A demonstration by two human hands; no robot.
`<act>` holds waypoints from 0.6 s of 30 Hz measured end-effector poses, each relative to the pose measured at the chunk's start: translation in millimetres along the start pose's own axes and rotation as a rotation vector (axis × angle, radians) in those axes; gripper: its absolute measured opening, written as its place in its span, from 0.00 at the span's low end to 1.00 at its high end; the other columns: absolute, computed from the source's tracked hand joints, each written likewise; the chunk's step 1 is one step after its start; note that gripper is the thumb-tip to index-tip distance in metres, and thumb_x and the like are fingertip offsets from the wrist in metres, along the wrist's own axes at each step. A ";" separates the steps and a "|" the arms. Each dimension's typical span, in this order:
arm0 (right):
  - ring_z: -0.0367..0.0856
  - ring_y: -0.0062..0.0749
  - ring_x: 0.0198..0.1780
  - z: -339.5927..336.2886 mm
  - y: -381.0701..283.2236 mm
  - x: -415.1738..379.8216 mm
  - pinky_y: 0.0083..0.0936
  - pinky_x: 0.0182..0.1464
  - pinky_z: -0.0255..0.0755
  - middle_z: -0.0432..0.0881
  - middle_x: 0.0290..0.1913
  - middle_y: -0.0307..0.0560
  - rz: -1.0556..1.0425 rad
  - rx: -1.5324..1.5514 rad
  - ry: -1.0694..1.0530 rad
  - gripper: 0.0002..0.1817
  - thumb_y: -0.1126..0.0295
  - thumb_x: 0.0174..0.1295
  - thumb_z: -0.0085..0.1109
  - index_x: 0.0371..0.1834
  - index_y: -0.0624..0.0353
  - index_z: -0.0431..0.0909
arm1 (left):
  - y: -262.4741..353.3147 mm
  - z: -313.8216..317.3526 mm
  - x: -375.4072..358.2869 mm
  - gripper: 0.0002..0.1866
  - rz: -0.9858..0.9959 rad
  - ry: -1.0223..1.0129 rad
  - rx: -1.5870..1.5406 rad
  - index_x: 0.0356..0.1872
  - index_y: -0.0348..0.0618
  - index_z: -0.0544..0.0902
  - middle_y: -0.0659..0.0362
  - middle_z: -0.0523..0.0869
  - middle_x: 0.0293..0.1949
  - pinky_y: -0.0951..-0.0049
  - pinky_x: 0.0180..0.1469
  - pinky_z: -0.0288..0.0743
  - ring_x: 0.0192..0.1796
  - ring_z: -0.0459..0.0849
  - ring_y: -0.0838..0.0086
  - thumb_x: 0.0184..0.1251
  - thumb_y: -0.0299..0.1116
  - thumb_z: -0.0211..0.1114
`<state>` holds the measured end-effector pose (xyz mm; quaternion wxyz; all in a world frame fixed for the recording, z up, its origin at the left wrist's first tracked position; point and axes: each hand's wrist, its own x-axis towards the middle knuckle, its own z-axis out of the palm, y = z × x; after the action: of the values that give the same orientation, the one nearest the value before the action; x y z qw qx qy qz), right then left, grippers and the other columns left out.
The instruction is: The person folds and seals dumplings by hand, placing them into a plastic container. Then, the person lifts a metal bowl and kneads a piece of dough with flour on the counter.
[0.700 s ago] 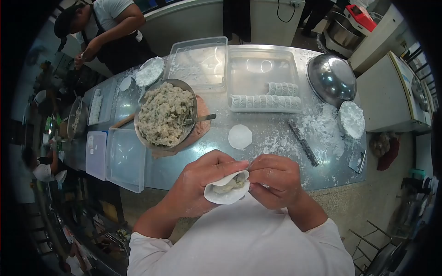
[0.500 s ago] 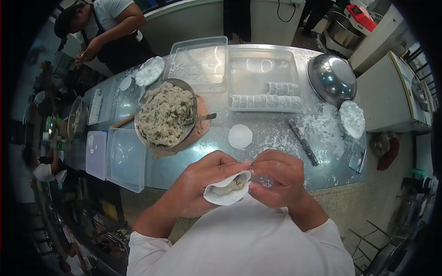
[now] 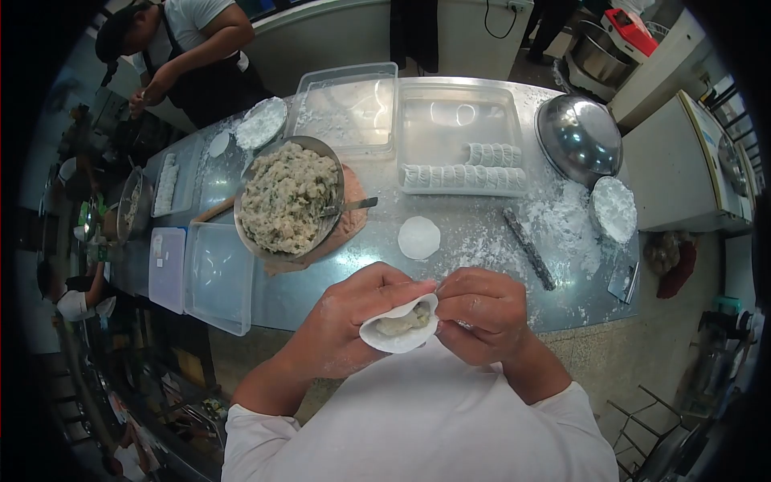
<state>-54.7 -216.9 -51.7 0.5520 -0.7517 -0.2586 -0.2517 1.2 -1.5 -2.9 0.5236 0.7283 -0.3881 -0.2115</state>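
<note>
Wrapper of thin white dough (image 3: 399, 345) is cupping a pale, green-flecked filling (image 3: 395, 326), its near side gaping and its right corner gathering between both hands, just off the near edge of the steel table (image 3: 361, 210). Pinching well is calling for small, even folds, the filling sitting clear of the rim; pressing too hard is risking a tear, in my judgement.

Left hand (image 3: 341, 321) is cradling the wrapper from the side, grip narrow, thumb lying along its upper rim. Right hand (image 3: 486, 317) is closing thumb and fingers on the right corner, knuckles raised; exact fingertip contact is not showing. Both forearms are angling inward, wrists low before the torso.

Beyond the hands, a flat round white dough disc (image 3: 419, 238) is lying on the table. Farther off, a clear rectangular plastic tray (image 3: 454, 191) is holding pleated white dumplings (image 3: 463, 177).
</note>
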 end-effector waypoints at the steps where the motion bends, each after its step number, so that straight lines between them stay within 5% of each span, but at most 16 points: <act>1: 0.85 0.38 0.29 -1.2 -0.5 -0.8 0.28 0.29 0.79 0.84 0.28 0.47 0.018 0.004 0.005 0.10 0.80 0.43 0.73 0.30 0.61 0.84 | 1.5 0.1 -0.3 0.33 -0.011 -0.007 -0.004 0.68 0.46 0.81 0.54 0.84 0.48 0.71 0.54 0.79 0.50 0.85 0.67 0.57 0.23 0.77; 18: 0.86 0.37 0.30 0.3 -2.2 0.1 0.28 0.30 0.79 0.85 0.29 0.47 0.033 -0.012 -0.006 0.10 0.79 0.45 0.74 0.30 0.62 0.83 | -0.2 2.7 0.1 0.31 0.032 0.029 0.003 0.68 0.44 0.81 0.53 0.86 0.47 0.71 0.51 0.80 0.48 0.86 0.67 0.60 0.24 0.77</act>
<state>-56.1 -216.1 -50.2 0.5507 -0.7601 -0.2461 -0.2418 -0.6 -3.2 -4.0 0.5315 0.7259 -0.3923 -0.1917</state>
